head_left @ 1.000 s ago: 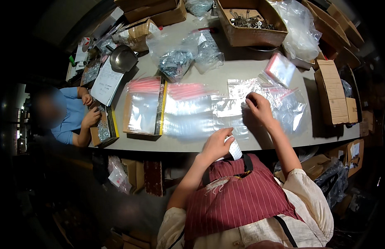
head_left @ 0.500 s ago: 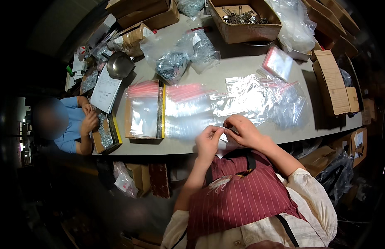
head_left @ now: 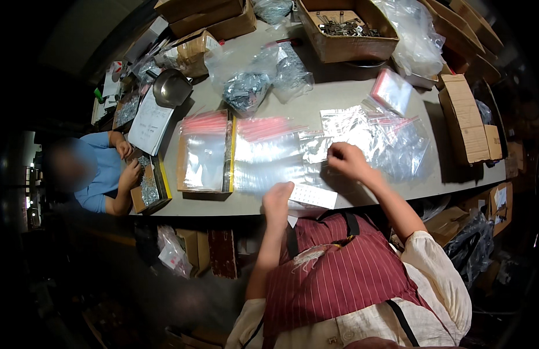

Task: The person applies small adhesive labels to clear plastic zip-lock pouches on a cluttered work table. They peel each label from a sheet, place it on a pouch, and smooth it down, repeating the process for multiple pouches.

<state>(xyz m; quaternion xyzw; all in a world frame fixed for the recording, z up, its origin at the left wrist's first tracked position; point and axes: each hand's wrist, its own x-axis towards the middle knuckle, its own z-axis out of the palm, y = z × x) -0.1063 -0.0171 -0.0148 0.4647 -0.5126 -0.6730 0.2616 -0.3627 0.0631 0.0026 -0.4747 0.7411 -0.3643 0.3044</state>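
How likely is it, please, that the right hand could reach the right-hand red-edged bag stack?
Probably yes: only low-lying shiny bags seem to lie between the right hand and that bag stack.

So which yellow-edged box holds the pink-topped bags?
The box nearer the left hand; the other, by the co-worker's hands, holds small silvery pieces.

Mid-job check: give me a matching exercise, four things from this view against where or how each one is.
1. White sheet
2. Right hand
3. Metal pan
4. Cardboard box

A. Holds loose metal parts
B. Overlaps the written paper in this view
C. Gripped by the left hand
D. Over the clear bags

Pairs: 1-C, 2-D, 3-B, 4-A
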